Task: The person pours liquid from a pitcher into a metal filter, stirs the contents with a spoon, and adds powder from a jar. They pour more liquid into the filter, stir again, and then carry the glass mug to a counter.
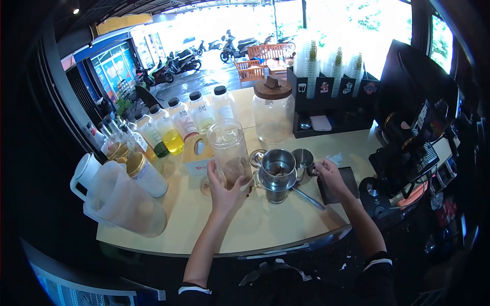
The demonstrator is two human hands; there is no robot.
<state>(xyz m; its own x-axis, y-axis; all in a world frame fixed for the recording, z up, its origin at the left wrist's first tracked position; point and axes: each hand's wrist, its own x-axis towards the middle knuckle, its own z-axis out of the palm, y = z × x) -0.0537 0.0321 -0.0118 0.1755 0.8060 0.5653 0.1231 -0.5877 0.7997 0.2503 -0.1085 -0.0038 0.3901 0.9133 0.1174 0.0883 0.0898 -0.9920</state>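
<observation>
Left hand (225,189): spread wide against clear jar (230,153) | Right hand (331,176): narrowed at steel cup (303,159), grip unclear | Metal filter (278,166): contents indistinct

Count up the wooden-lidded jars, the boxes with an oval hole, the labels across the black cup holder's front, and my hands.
Wooden-lidded jar: 1
Box with an oval hole: 1
Front labels: 4
Hands, left hand and right hand: 2
Total: 8
</observation>
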